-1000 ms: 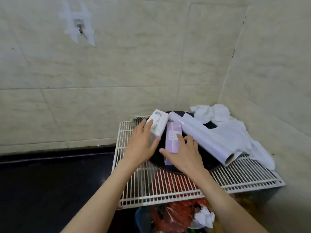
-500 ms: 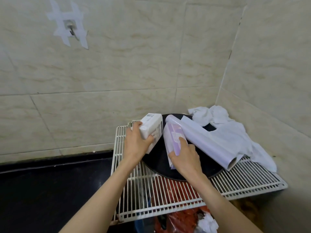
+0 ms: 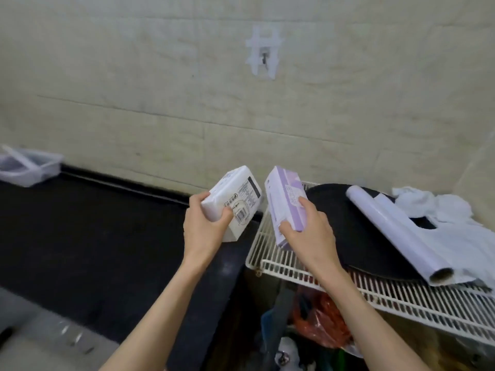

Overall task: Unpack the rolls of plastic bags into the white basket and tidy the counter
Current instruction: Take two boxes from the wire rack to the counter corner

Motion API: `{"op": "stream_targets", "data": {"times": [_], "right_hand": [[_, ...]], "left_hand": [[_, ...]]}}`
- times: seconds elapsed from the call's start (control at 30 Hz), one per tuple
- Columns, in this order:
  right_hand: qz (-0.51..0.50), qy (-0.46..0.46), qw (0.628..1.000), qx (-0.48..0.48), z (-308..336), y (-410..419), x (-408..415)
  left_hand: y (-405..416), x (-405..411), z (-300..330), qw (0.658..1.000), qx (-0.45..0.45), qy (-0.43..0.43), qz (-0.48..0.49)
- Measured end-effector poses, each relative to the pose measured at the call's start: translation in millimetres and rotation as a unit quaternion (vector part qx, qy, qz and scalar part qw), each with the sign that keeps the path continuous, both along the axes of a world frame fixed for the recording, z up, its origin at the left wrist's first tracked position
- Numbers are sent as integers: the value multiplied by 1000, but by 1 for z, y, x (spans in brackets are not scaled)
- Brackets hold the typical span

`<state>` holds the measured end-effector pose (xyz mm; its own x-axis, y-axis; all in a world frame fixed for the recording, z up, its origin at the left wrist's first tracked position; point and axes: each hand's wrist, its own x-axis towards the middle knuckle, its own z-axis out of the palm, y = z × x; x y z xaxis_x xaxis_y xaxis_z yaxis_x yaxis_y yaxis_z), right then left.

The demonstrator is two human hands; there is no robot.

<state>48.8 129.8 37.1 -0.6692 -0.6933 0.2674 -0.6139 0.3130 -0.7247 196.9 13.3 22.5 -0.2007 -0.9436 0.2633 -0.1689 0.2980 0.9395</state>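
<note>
Left hand (image 3: 205, 227) is wrapped around a white pack (image 3: 233, 200) with a barcode, holding it tilted in the air over the black counter (image 3: 88, 236). Just to its right, the right hand (image 3: 312, 232) grips a purple and white box (image 3: 286, 202), also raised, above the near left corner of the white wire rack (image 3: 294, 269). The two packs are close together but apart. Further right of the right hand, a long roll of plastic bags (image 3: 396, 231) lies across a black round pan (image 3: 345, 223) on the rack, with a white cloth (image 3: 434, 207) behind it. Far to the left of the left hand, a white basket (image 3: 29, 166) sits against the tiled wall (image 3: 134, 89).
</note>
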Motion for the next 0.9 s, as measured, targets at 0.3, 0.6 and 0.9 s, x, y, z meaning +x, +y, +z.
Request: {"op": "stream_targets", "data": {"times": [0.3, 0.6, 0.9], "right_hand": [[237, -11, 972, 0, -5, -108, 189], [376, -26, 926, -2, -23, -243, 408], [375, -26, 927, 9, -36, -378, 555]], "left_hand": [[-28, 234, -11, 967, 29, -7, 255], [-104, 463, -29, 922, 52, 32, 382], [-231, 611, -31, 925, 74, 42, 371]]}}
